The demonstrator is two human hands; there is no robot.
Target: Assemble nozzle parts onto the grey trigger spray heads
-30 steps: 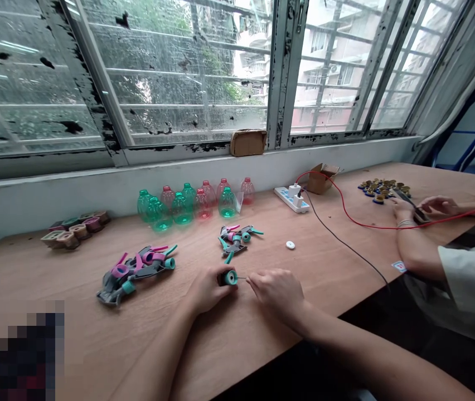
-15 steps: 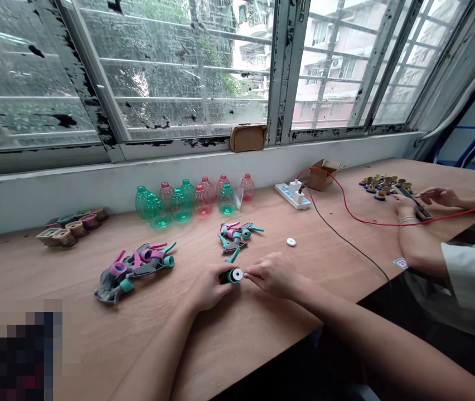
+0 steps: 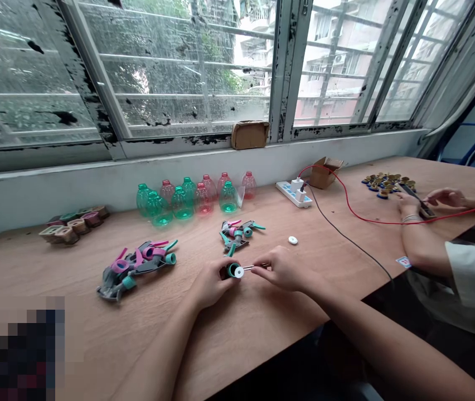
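My left hand [image 3: 210,282] is closed around a short teal plastic cylinder [image 3: 232,270], its fingers hiding most of it. A small white disc [image 3: 239,272] sits against the cylinder's end. My right hand [image 3: 282,269] pinches a thin metal tool [image 3: 255,267], probably tweezers, whose tip meets the disc. Nearest my hands lies a small heap of grey, pink and teal plastic spray-head parts [image 3: 237,234]. A larger heap of these parts [image 3: 135,265] lies further left. A loose white disc [image 3: 292,240] rests to the right.
Green and red plastic bottles [image 3: 183,203] stand along the wall, with stacked pink-and-brown parts [image 3: 70,231] to their left. A co-worker's hands [image 3: 425,203] work by brass-coloured parts [image 3: 388,184]. A power strip [image 3: 294,193] feeds red and black wires across the wooden table [image 3: 262,317].
A white disc now covers the teal cylinder's end, which showed a dark centre a second ago. My right hand has drawn slightly back, showing the metal tool. The view has shifted slightly.
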